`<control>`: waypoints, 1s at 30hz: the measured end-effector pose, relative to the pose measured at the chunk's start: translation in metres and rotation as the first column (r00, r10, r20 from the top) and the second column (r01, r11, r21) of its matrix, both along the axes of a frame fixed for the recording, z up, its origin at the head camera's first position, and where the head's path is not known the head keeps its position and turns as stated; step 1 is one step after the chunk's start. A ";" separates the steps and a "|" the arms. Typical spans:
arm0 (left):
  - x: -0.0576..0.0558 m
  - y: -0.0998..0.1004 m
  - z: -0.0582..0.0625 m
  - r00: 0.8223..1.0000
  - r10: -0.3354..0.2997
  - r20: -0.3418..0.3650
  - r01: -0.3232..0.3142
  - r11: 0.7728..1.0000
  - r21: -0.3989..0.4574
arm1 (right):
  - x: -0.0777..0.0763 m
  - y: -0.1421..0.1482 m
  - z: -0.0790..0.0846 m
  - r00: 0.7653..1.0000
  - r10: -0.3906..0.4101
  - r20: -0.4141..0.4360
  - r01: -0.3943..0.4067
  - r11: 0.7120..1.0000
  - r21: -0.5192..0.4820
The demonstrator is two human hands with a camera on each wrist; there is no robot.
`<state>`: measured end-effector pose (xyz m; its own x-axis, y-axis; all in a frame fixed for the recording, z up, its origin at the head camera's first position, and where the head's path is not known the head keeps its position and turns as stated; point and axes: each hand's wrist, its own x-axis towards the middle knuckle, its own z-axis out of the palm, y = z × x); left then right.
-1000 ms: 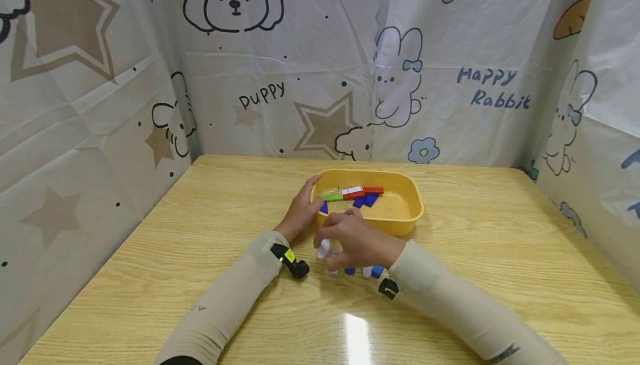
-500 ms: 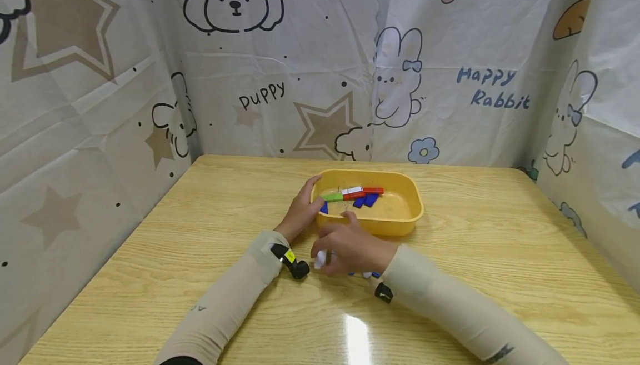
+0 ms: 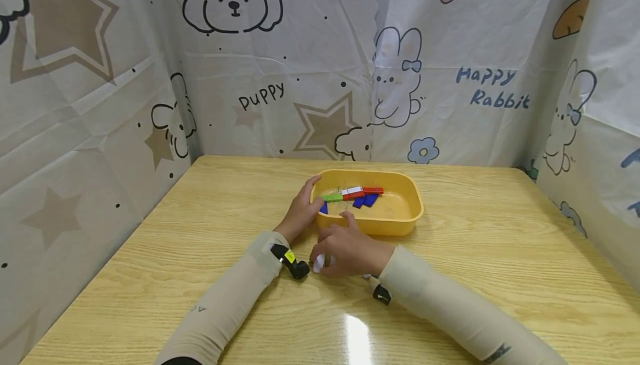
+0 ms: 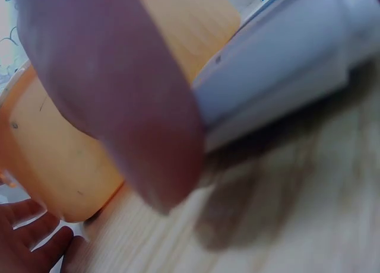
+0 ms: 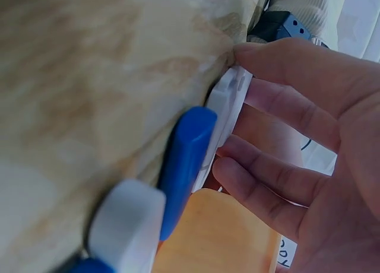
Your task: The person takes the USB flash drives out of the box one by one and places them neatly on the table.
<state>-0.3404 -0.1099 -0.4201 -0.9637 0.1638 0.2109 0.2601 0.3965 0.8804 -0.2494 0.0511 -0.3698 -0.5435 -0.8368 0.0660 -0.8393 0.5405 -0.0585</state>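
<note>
Right hand pinches a white piece in front of the yellow bin

At the bin's left end, the left hand [image 3: 300, 209] grips the rim of the yellow bin [image 3: 372, 226], thumb over the near-left corner and fingers along the outside, a little apart in the left wrist view. The right hand [image 3: 352, 251] is low over the table [image 3: 240, 204], just off the bin's near side. Its thumb and fingertips are curled in on the white piece [image 3: 319, 264], with only the thickness of the piece between them. That piece is near the bin's near-left corner, outside the bin.

The bin stands toward the table's far edge, about midway along it. Inside, from the left: a dark blue piece [image 3: 324, 208] beside the left thumb, a green piece [image 3: 332, 198], then red pieces [image 3: 372, 190] with a white block [image 3: 352, 191] against them, and two blue tiles [image 3: 365, 201] on the near side of these.

The right wrist view shows a blue piece [image 5: 187, 172] next to the pinched one, then another white one [image 5: 127, 225] and a bit of blue [image 5: 92, 266]. From the head camera, the right hand and cuff hide most of this row; in the left wrist view, a blurred finger covers part of the white piece.
</note>
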 end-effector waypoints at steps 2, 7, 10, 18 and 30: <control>0.000 0.000 0.000 1.000 -0.001 0.001 0.001 1.000 0.001 | -0.001 0.000 -0.001 1.000 -0.004 0.009 0.004 1.000 0.000; 0.000 0.000 0.000 1.000 0.000 -0.008 0.000 1.000 -0.007 | -0.001 -0.001 -0.001 1.000 -0.006 0.010 0.006 1.000 0.001; 0.000 0.000 0.001 1.000 0.000 -0.006 0.000 1.000 -0.009 | -0.001 -0.002 -0.001 1.000 -0.006 0.006 0.006 1.000 0.003; 0.001 -0.001 0.002 1.000 0.001 -0.004 -0.001 1.000 -0.007 | -0.001 -0.003 -0.002 1.000 -0.009 0.010 0.009 1.000 0.007; 0.000 -0.001 0.000 1.000 -0.006 0.012 0.006 1.000 0.002 | -0.003 -0.002 -0.001 0.999 -0.021 0.045 0.021 1.000 0.010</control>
